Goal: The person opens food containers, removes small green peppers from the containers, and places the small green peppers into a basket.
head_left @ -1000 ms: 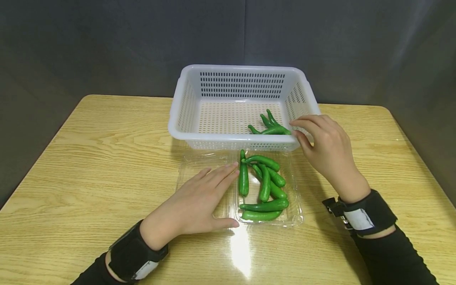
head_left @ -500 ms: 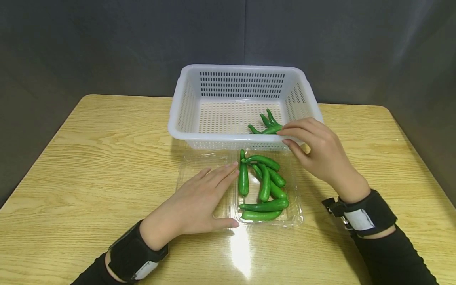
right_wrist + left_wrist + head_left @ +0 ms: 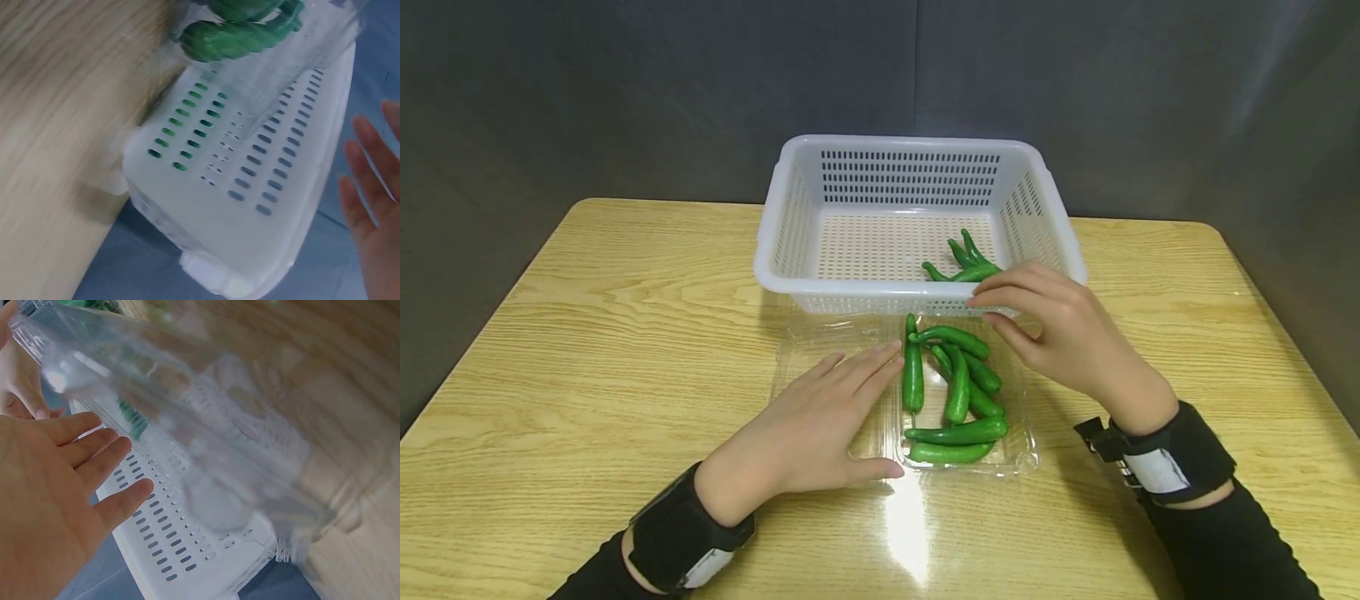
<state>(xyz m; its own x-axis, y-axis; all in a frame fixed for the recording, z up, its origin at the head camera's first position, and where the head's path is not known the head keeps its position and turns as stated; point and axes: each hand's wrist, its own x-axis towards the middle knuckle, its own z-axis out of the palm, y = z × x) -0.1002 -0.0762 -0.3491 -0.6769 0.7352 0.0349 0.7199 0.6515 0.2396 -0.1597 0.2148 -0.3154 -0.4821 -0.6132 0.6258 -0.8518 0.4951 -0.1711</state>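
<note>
The left hand (image 3: 816,433) is spread flat, fingers extended and holding nothing, over the left half of a clear plastic clamshell container (image 3: 1028,458); whether its fingers press on the plastic I cannot tell. The right hand (image 3: 1063,329) is loosely bent, thumb apart from the fingers and nothing between them, at the near right part of a white perforated plastic basket (image 3: 850,286). Green chili peppers (image 3: 957,385) lie in the container's right half: one lengthwise beside the fold, two crosswise at the near end, others overlapping between. More peppers (image 3: 973,272) lie together inside the basket, by its near right corner. The basket stands just behind the container on a wood-grain table (image 3: 587,375). Each wrist wears a black strap (image 3: 1183,450), with black sleeves (image 3: 1232,542) below.
</note>
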